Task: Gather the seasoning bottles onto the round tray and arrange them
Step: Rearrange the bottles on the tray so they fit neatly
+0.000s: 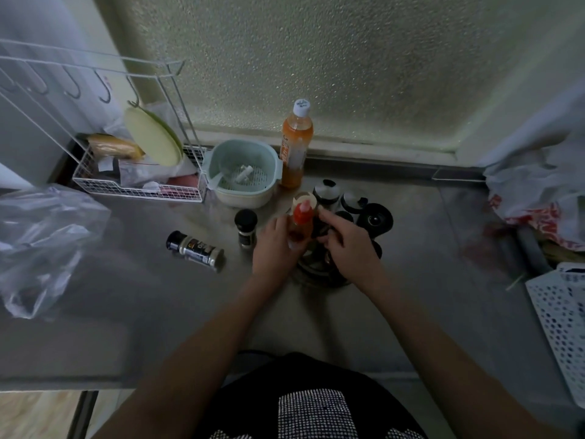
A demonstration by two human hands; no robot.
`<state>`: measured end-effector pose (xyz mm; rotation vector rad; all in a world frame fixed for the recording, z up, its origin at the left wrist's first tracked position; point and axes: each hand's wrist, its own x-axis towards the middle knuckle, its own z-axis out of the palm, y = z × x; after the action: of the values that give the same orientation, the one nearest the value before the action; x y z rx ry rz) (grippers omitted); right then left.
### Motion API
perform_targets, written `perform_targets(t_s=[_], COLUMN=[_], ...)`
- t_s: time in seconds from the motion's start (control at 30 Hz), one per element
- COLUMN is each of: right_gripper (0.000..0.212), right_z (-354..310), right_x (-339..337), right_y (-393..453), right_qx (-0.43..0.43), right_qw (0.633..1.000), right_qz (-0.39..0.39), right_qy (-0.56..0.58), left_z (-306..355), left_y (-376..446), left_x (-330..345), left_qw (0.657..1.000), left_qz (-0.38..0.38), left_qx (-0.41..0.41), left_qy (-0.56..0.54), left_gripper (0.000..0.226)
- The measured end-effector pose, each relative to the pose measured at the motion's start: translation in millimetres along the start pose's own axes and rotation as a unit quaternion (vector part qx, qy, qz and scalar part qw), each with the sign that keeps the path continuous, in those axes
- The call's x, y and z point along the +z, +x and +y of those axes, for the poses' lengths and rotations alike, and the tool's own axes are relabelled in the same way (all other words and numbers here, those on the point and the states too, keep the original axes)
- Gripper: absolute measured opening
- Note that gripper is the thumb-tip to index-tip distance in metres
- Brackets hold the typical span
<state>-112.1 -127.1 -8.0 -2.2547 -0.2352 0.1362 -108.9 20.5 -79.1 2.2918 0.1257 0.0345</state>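
My left hand (274,245) is shut on a small red-capped sauce bottle (300,221), held upright over the left edge of the round dark tray (319,270). My right hand (349,242) reaches among the bottles on the tray, fingers curled on a dark one; what it grips is hidden. Several dark-lidded shakers (326,191) and a black grinder (375,218) stand on the tray's far side. Off the tray, a black-capped jar (246,229) stands upright to its left, and a pepper bottle (195,248) lies on its side further left.
A tall orange bottle (294,147) stands by the frosted window. A pale green colander bowl (242,172), a white wire rack (136,182), a clear plastic bag (41,245), a shopping bag (538,204) and a white perforated basket (563,315) ring the steel counter.
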Motion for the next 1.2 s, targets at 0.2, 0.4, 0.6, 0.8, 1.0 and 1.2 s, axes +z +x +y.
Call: perform_targets(t_s=[0.2, 0.4, 0.6, 0.8, 1.0, 1.2], right_gripper=[0.012, 0.033, 0.063, 0.042, 0.023, 0.023], right_z=[-28, -62, -59, -59, -56, -40], right_x=[12, 58, 105, 108, 78, 23], right_y=[-10, 11, 41, 30, 4, -28], right_qx=[-0.145, -0.191, -0.013, -0.027, -0.016, -0.009], right_qw=[0.981, 0.973, 0.965, 0.947, 0.96, 0.969], right_qz=[0.101, -0.046, -0.164, -0.162, -0.195, -0.072], right_qy=[-0.075, -0.118, -0.205, -0.277, -0.2, -0.237], left_z=[-23, -72, -80, -82, -79, -44], left_y=[-21, -36, -23, -11, -28, -64], left_x=[-8, -45, -71, -75, -62, -41], left_qw=[0.993, 0.953, 0.926, 0.89, 0.932, 0.996], left_qz=[0.007, 0.16, 0.195, 0.134, 0.107, 0.05], left_qx=[0.106, 0.116, -0.306, -0.411, -0.323, -0.063], left_qy=[0.059, 0.229, 0.109, -0.144, -0.125, -0.034], left_gripper=[0.062, 0.031, 0.076, 0.092, 0.074, 0.059])
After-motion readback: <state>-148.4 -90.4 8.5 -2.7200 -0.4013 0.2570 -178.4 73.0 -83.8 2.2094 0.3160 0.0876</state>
